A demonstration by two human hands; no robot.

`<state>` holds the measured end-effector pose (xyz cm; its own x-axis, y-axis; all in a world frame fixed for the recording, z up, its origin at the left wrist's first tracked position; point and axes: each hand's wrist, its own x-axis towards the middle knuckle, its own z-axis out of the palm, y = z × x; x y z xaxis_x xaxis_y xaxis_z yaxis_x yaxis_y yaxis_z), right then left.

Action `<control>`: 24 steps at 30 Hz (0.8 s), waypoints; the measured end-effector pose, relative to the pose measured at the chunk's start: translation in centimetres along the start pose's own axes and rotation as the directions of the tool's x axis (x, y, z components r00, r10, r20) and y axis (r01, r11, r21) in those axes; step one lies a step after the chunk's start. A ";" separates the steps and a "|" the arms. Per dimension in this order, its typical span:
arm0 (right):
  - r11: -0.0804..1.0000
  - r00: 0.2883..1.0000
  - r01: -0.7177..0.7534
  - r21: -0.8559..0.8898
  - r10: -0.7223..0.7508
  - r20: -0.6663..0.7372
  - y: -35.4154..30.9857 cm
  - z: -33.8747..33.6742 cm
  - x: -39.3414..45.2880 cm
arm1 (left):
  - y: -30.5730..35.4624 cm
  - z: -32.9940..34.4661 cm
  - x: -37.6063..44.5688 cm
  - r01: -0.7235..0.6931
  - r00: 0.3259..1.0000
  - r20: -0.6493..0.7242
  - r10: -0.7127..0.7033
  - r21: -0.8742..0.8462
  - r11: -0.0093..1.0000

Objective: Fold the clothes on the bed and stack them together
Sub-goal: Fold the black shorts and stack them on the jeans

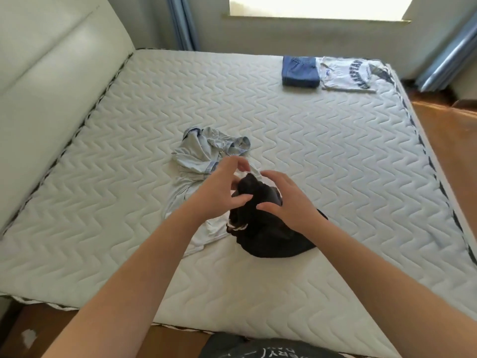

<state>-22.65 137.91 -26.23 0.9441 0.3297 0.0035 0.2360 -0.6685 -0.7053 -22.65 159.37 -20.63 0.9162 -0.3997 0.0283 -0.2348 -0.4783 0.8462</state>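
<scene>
head view: both hands on black garment

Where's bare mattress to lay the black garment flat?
Bare patches: the wide stretch between the black garment and the folded blue item, the strip along the headboard, and the near edge under the forearms. Crowded: mid-bed, where both hands work over it beside the crumpled light shirt.

Curved, partly illegible lettering on white T-shirt
</scene>
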 end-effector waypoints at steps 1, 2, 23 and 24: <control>0.999 0.999 0.043 -0.002 -0.043 0.005 -0.7 -0.5 0.2 | 0.7 -0.5 0.0 -0.021 1.000 -0.005 0.021 -0.019 1.000; 0.997 0.997 0.081 0.007 -0.081 0.018 -1.5 -1.2 0.4 | 1.4 -1.0 0.1 -0.042 0.999 -0.009 0.041 -0.032 0.999; 0.968 0.948 0.086 0.234 -0.006 -0.319 -10.9 -11.2 1.9 | 0.0 -3.9 3.0 0.012 0.993 0.117 -0.028 0.131 0.991; 0.968 0.945 0.075 0.239 0.008 -0.326 -10.7 -11.5 1.7 | 0.0 -4.0 3.6 -0.022 0.993 0.121 -0.001 0.195 0.980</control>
<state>-20.95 137.97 -10.55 0.9693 0.0890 0.2291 0.2439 -0.4632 -0.8520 -18.08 161.09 -18.43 0.8706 -0.4905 -0.0374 -0.3140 -0.6128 0.7252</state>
